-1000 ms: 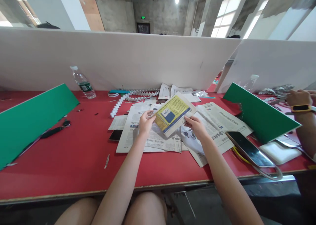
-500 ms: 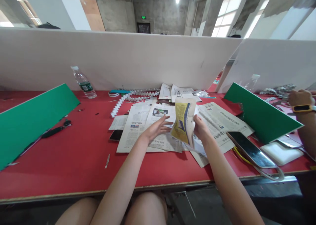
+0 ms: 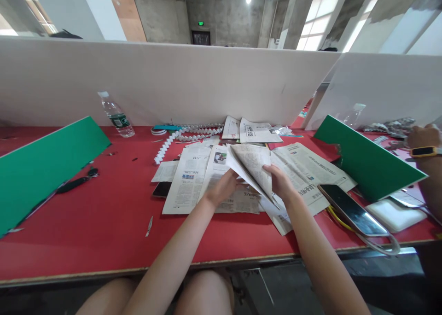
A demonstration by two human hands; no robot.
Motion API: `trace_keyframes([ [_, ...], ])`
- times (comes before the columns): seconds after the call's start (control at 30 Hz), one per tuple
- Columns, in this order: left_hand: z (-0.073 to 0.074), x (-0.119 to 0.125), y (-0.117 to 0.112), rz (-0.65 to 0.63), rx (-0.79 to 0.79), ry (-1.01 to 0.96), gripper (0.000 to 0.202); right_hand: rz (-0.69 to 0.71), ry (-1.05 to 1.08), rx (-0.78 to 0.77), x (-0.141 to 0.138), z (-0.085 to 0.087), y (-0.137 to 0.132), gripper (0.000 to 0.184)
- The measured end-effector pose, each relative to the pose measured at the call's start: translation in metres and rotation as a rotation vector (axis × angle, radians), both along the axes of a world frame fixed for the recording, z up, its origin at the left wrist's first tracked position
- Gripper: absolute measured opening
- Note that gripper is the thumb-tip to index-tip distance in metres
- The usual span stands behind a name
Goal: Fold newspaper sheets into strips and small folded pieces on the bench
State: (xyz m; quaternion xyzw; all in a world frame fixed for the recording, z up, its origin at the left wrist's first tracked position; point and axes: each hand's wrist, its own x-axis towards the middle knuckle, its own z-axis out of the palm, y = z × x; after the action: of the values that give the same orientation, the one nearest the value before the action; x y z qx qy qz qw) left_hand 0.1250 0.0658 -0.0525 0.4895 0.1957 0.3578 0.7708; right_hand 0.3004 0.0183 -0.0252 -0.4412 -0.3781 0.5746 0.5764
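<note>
A folded piece of newspaper (image 3: 257, 163) is held up over the papers in front of me, its layers parted along the left side. My right hand (image 3: 280, 181) pinches its right edge, thumb on top. At its lower left edge is my left hand (image 3: 223, 187), fingers curled in against the paper and partly hidden by it. Beneath both hands lie spread newspaper sheets (image 3: 188, 181), with more sheets (image 3: 304, 167) fanned out to the right.
A zigzag folded paper chain (image 3: 169, 144) and booklets (image 3: 255, 131) lie at the back. Green boards (image 3: 51, 167) stand at both sides. A water bottle (image 3: 119, 119) is back left, a black-handled tool (image 3: 74, 184) below it. Phone (image 3: 350, 209) and cable lie right, near another person's wrist (image 3: 423, 151).
The newspaper piece has turned from its yellow printed face to a plain text face and tipped lower. My left hand has moved right, from spread fingers beside it to its edge.
</note>
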Motion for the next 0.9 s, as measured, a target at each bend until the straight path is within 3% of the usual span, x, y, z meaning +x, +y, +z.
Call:
trace_keyframes([
  [0.17,0.000,-0.006,0.008,0.053,0.039,0.062,0.030,-0.132,0.012,-0.057,0.004,0.006,-0.003,0.030],
  [0.47,0.004,-0.009,0.014,0.302,0.011,0.122,0.022,-0.061,-0.144,0.047,0.010,-0.006,0.007,0.026],
  [0.7,0.007,-0.010,0.011,0.117,-0.100,0.191,0.026,-0.022,-0.116,0.038,0.010,-0.010,0.008,0.030],
  [0.9,-0.001,0.003,-0.002,-0.150,-0.178,0.284,0.049,-0.021,-0.042,-0.025,0.002,-0.003,-0.001,0.042],
])
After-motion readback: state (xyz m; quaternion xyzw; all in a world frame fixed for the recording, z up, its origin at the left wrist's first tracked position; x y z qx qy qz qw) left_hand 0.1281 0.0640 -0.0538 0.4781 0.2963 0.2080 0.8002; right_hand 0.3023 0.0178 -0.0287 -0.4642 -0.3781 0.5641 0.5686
